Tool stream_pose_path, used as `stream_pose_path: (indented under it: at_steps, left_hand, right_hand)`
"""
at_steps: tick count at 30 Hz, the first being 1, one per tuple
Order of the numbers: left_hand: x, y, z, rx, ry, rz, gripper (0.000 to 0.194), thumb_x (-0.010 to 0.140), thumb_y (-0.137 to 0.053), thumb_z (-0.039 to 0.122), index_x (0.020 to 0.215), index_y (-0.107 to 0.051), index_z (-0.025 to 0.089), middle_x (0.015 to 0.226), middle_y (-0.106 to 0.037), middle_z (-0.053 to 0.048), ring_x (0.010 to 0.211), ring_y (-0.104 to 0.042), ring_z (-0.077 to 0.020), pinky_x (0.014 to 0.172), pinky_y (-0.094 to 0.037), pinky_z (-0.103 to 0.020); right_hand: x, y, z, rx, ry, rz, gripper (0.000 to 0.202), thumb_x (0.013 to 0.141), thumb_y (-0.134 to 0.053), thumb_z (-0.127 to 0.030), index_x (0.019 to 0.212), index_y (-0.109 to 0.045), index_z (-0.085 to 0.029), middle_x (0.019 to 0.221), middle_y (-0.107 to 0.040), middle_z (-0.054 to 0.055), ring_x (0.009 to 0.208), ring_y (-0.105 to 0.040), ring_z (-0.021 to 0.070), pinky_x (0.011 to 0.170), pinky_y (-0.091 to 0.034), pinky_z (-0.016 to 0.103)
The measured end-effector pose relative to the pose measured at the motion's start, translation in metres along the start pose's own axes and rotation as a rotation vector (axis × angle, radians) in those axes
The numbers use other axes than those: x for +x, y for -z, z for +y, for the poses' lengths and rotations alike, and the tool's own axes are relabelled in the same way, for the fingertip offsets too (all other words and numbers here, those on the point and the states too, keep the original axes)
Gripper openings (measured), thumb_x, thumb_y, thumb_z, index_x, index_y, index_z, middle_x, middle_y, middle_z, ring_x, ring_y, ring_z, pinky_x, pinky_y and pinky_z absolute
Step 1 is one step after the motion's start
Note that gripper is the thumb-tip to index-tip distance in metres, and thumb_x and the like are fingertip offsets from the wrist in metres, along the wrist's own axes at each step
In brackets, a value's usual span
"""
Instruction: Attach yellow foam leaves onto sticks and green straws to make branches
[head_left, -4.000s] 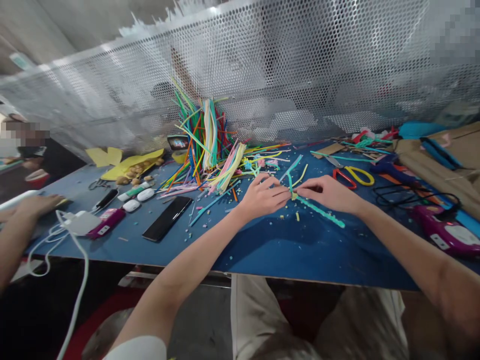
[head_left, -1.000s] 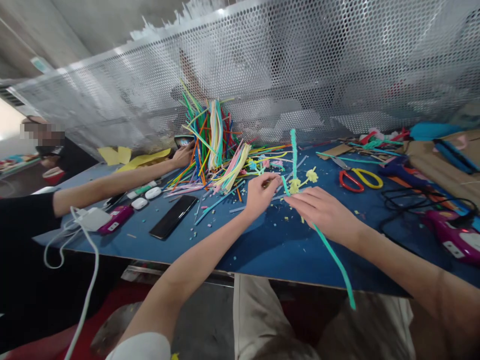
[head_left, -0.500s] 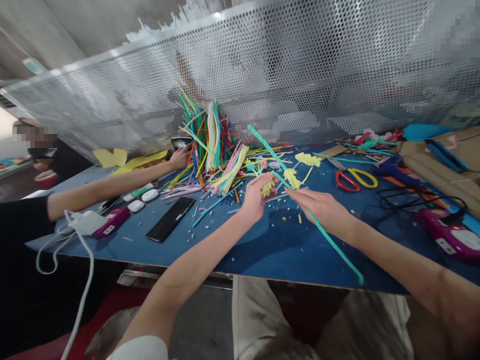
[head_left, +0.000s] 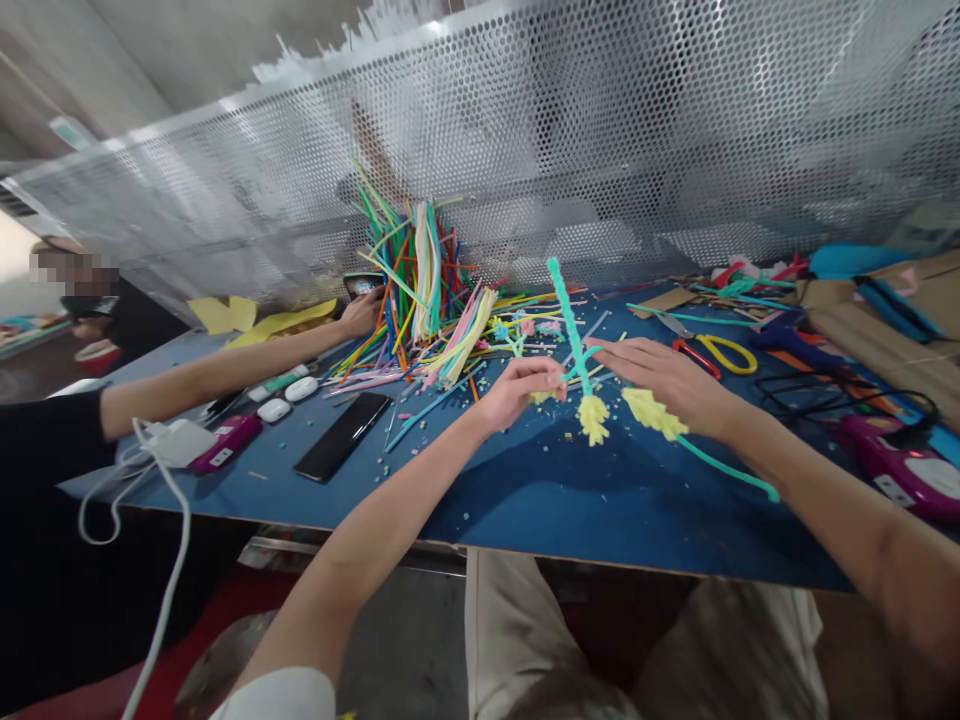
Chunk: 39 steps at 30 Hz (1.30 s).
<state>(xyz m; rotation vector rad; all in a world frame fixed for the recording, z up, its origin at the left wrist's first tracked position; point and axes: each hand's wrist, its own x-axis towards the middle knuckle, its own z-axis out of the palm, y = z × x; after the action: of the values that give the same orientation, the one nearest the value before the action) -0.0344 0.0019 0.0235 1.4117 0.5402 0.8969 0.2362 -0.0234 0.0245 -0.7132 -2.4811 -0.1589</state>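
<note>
A teal pipe-cleaner stem (head_left: 568,318) stands up between my hands, with a ruffled yellow pipe-cleaner piece (head_left: 593,420) at its lower end. My left hand (head_left: 520,391) is closed in a pinch on the stem's teal strand, and a bit of yellow shows under its fingers. My right hand (head_left: 660,378) has its fingertips pressed together on a teal pipe cleaner where it crosses the stem; the thumb is hidden. Below that palm hangs another yellow tuft (head_left: 654,413), and a teal end (head_left: 731,467) trails out toward my forearm.
A big bundle of coloured pipe cleaners (head_left: 427,275) stands left of centre. Nearby lie a black phone (head_left: 342,437), scissors (head_left: 726,353), a purple power strip (head_left: 896,465) and trimmed scraps. At left, another person's arm (head_left: 247,370) reaches to the bundle. A perforated metal panel (head_left: 600,150) backs the table.
The teal stem has swung more upright, and its yellow end now points down toward me. My right hand has moved right and slightly up; its trailing teal end shifted right. The co-worker's arm hardly moved.
</note>
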Motion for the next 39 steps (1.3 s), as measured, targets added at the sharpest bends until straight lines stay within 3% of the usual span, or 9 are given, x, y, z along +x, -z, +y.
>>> stream_pose_path:
  at_steps: [5,8,14,22,26,29,32,35,39]
  left_hand:
    - [-0.002,0.006,0.006,0.294,-0.018,-0.198,0.026,0.081,-0.074,0.042,0.079,-0.072,0.016,0.077,-0.070,-0.006,0.070,-0.063,-0.0141,0.071,-0.046,-0.027]
    - [-0.001,0.005,0.008,0.471,-0.103,-0.224,0.026,0.086,-0.069,0.043,0.088,-0.074,0.017,0.083,-0.072,-0.007,0.076,-0.064,-0.0151,0.075,-0.047,-0.028]
    - [0.003,0.002,-0.001,0.710,-0.250,-0.164,0.028,0.091,-0.062,0.043,0.090,-0.075,0.019,0.079,-0.073,-0.006,0.075,-0.061,-0.0148,0.081,-0.045,-0.029]
    - [0.002,-0.001,0.004,0.908,-0.449,-0.128,0.020,0.090,-0.064,0.036,0.087,-0.075,0.020,0.083,-0.074,-0.006,0.077,-0.061,-0.0154,0.080,-0.046,-0.031]
    - [0.002,0.001,0.004,1.155,-0.584,-0.087,0.017,0.091,-0.063,0.034,0.086,-0.074,0.022,0.082,-0.075,-0.003,0.077,-0.062,-0.0155,0.084,-0.044,-0.034]
    - [0.001,0.002,0.005,1.387,-0.648,-0.007,0.016,0.091,-0.062,0.035,0.086,-0.074,0.026,0.085,-0.075,0.000,0.084,-0.062,-0.0166,0.089,-0.041,-0.037]
    - [-0.001,0.002,0.008,1.549,-0.692,0.049,0.015,0.093,-0.059,0.033,0.089,-0.073,0.028,0.088,-0.075,0.002,0.090,-0.061,-0.0177,0.095,-0.037,-0.040]
    - [-0.001,0.002,0.010,1.607,-0.675,0.113,0.016,0.094,-0.057,0.030,0.091,-0.072,0.029,0.087,-0.075,0.001,0.091,-0.061,-0.0192,0.098,-0.034,-0.042]
    - [0.000,0.001,0.008,1.500,-0.603,0.193,0.014,0.091,-0.060,0.030,0.090,-0.074,0.029,0.085,-0.074,-0.002,0.086,-0.061,-0.0207,0.098,-0.034,-0.042]
  right_hand:
    - [0.001,0.012,0.006,-0.086,0.072,0.008,0.058,0.094,-0.046,-0.012,0.151,-0.041,-0.024,0.153,-0.047,0.006,0.130,-0.052,0.0289,0.108,-0.046,0.052]
    - [0.000,0.009,0.006,-0.058,0.062,-0.012,0.055,0.095,-0.046,-0.015,0.150,-0.042,-0.020,0.151,-0.050,0.009,0.131,-0.052,0.0281,0.107,-0.047,0.050]
    - [0.000,0.006,0.001,-0.065,-0.020,-0.041,0.051,0.096,-0.046,-0.018,0.147,-0.046,-0.023,0.148,-0.053,0.009,0.134,-0.052,0.0285,0.115,-0.039,0.051]
    - [0.007,0.010,0.001,0.049,-0.076,0.057,0.050,0.099,-0.043,-0.020,0.147,-0.047,-0.031,0.155,-0.045,0.002,0.134,-0.051,0.0293,0.110,-0.045,0.051]
    - [0.006,0.015,-0.002,0.253,-0.221,0.212,0.036,0.102,-0.042,-0.030,0.130,-0.063,-0.029,0.139,-0.062,0.005,0.126,-0.058,0.0264,0.107,-0.048,0.047]
    - [0.007,0.020,-0.004,0.432,-0.305,0.183,0.032,0.102,-0.044,-0.037,0.115,-0.072,-0.030,0.123,-0.071,0.003,0.110,-0.067,0.0229,0.097,-0.054,0.039]
    - [0.009,0.025,-0.006,0.513,-0.287,0.144,0.031,0.100,-0.048,-0.039,0.117,-0.072,-0.030,0.119,-0.073,0.003,0.106,-0.067,0.0219,0.095,-0.053,0.038]
    - [0.012,0.025,-0.009,0.454,-0.202,0.146,0.029,0.097,-0.054,-0.040,0.118,-0.072,-0.032,0.118,-0.073,0.004,0.109,-0.064,0.0235,0.097,-0.050,0.042]
    - [0.012,0.017,-0.017,0.145,-0.146,0.169,0.028,0.097,-0.055,-0.036,0.120,-0.070,-0.034,0.122,-0.073,0.002,0.109,-0.063,0.0253,0.097,-0.045,0.048]
